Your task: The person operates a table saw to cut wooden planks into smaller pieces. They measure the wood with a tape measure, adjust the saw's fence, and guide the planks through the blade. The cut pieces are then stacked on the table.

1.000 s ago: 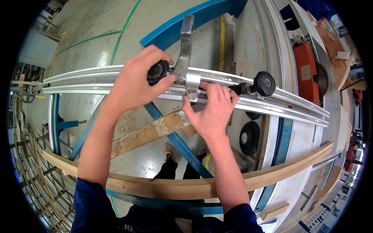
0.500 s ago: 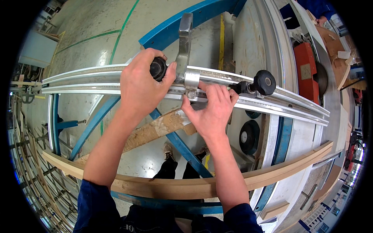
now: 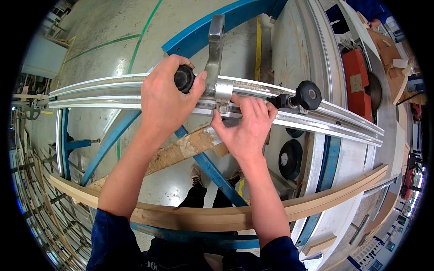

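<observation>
My left hand [image 3: 167, 92] is closed round a round black knob [image 3: 184, 79] on the aluminium fence rail [image 3: 108, 97], thumb on its right side. Right of the knob stands a grey metal flip stop [image 3: 215, 49], its arm pointing away from me and its silver collar [image 3: 224, 90] sitting over the rail. My right hand [image 3: 247, 124] grips the near lower end of this stop, thumb on its left and fingers on its right; the exact contact is partly hidden. A second black knob [image 3: 308, 95] on a clamp sits on the rail just right of my right hand.
Across the front, below my forearms, runs a long wooden board [image 3: 194, 217]. A blue frame [image 3: 217, 178] and a rough timber piece [image 3: 185, 151] lie under the rail. At right are a red guard [image 3: 356, 83] beside a dark saw blade [image 3: 374, 90] and another person's hand [image 3: 374, 23].
Almost nothing differs. My left hand and forearm have shifted very slightly, still on the knob; the right hand keeps its place on the stop.
</observation>
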A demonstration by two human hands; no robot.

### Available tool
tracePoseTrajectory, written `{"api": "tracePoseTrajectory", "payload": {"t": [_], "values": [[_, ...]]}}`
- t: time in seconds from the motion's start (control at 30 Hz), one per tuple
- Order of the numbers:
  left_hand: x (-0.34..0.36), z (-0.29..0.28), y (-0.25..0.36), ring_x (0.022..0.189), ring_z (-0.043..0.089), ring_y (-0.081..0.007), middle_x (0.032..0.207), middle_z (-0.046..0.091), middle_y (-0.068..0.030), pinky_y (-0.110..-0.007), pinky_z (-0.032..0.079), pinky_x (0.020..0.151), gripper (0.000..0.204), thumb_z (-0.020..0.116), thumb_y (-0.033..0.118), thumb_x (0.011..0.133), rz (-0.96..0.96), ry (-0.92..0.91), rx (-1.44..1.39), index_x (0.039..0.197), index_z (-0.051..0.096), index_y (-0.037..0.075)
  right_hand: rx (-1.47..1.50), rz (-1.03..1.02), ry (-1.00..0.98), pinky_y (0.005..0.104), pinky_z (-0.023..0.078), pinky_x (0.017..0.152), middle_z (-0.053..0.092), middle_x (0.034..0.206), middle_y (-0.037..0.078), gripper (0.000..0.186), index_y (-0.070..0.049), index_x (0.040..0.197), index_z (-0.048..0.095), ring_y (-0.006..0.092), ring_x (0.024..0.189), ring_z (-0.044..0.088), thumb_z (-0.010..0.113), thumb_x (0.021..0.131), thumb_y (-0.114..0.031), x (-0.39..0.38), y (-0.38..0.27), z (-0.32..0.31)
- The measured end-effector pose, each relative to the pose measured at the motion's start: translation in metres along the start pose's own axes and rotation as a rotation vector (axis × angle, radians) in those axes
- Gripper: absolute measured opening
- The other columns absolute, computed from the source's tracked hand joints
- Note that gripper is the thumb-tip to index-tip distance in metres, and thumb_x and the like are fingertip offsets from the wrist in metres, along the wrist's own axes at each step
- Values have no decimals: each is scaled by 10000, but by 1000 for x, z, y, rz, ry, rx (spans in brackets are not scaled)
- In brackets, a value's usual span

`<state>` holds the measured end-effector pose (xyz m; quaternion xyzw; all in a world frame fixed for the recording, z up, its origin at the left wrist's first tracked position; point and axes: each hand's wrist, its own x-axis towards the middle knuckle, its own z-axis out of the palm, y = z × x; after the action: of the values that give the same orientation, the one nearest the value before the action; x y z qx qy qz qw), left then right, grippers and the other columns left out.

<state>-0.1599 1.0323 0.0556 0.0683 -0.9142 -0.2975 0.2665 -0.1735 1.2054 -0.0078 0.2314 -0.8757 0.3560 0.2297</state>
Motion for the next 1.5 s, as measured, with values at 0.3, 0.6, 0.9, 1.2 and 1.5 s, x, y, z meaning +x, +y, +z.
{"api": "tracePoseTrajectory", "payload": {"t": [0.3, 0.6, 0.9, 1.2, 1.5], "values": [[2, -2, 0, 705, 661, -318, 818, 670, -150, -396, 527, 656, 260, 806, 196, 796, -17, -21, -3, 916, 649, 27, 15, -3, -5, 411, 378, 904, 640, 852, 59, 386, -53, 969, 675, 252, 853, 595, 818, 679, -264, 0, -1, -1], [7, -4, -10, 735, 648, -322, 816, 646, -133, -387, 524, 676, 202, 768, 112, 754, 100, -96, -112, 880, 635, 26, 2, 3, -24, 425, 376, 903, 624, 847, 48, 362, -67, 968, 664, 243, 855, 587, 790, 699, -275, 1, -1, -1], [37, -32, -27, 970, 533, -279, 1060, 489, -135, -350, 456, 890, 435, 667, 80, 687, 360, -512, -132, 1094, 520, 34, -16, 22, -58, 435, 374, 917, 613, 863, 56, 370, -62, 967, 655, 253, 869, 579, 775, 714, -303, 2, -4, -3], [3, -19, -28, 1056, 577, -214, 1152, 556, -109, -328, 465, 939, 546, 797, 197, 782, 127, -209, -376, 1226, 532, 22, -29, 37, -81, 431, 362, 936, 621, 898, 60, 408, -61, 1007, 644, 258, 893, 582, 780, 715, -312, 2, -5, -4], [-13, 9, 2, 942, 634, -226, 1006, 648, -109, -331, 503, 840, 293, 811, 100, 786, -156, 93, -362, 1006, 641, 6, -21, 38, -78, 429, 361, 934, 625, 892, 53, 405, -69, 1016, 645, 254, 892, 585, 793, 710, -290, 1, -4, -2]]}}
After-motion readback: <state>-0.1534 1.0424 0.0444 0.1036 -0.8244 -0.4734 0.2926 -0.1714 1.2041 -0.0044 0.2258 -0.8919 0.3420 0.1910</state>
